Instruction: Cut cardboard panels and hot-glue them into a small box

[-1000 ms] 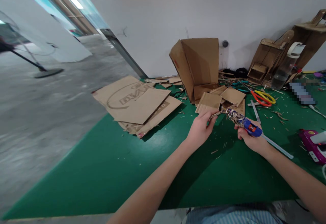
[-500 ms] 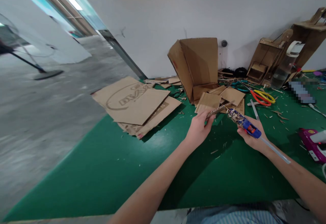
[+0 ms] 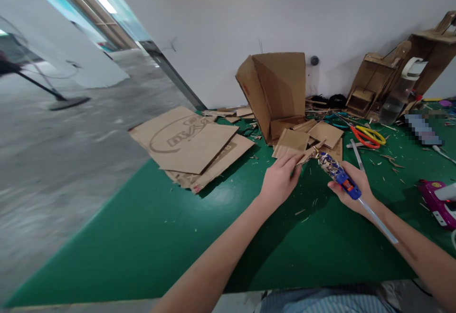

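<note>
My right hand is closed around a blue glue gun, whose front is crusted with cardboard shreds. A clear glue stick sticks out of its back end. The gun's tip meets the edge of a small cardboard strip, which my left hand pinches between thumb and fingers. Just beyond the strip lie several cut cardboard pieces. Behind them stands a folded cardboard piece with upright walls. My fingers hide part of the strip.
Flat cardboard sheets lie on the green table at left. At right are scissors with red and yellow handles, a water bottle, a phone and a magenta power strip. Cardboard constructions lean by the wall.
The cardboard strip has turned and dipped in my left hand, showing more of its face. The glue gun's tip has come against it, and its back end has swung slightly toward me.
</note>
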Demonstrator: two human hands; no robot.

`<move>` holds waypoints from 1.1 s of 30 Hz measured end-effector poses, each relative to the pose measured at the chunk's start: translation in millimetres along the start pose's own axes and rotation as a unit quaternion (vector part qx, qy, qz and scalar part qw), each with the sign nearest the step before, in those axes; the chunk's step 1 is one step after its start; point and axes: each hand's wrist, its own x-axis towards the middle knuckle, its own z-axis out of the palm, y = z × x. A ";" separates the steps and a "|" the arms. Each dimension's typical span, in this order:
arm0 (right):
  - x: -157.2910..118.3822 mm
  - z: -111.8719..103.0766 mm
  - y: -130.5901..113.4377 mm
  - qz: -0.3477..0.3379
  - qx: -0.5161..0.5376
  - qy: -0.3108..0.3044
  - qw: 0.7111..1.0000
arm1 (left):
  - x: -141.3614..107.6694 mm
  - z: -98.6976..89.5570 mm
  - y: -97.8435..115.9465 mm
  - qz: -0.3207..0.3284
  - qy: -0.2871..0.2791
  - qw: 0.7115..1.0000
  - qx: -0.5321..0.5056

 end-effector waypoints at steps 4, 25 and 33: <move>2.4 -3.9 4.1 -0.013 -0.014 0.010 1.000 | 3.1 -5.7 5.0 -0.009 0.001 0.999 -0.041; 5.8 -25.1 7.9 -0.050 -0.004 -0.053 0.997 | 10.2 -27.3 -35.9 -0.243 -0.103 0.833 -0.486; 5.5 -26.8 9.0 -0.065 0.005 -0.055 0.996 | 13.7 -32.8 -38.6 -0.272 -0.059 0.815 -0.508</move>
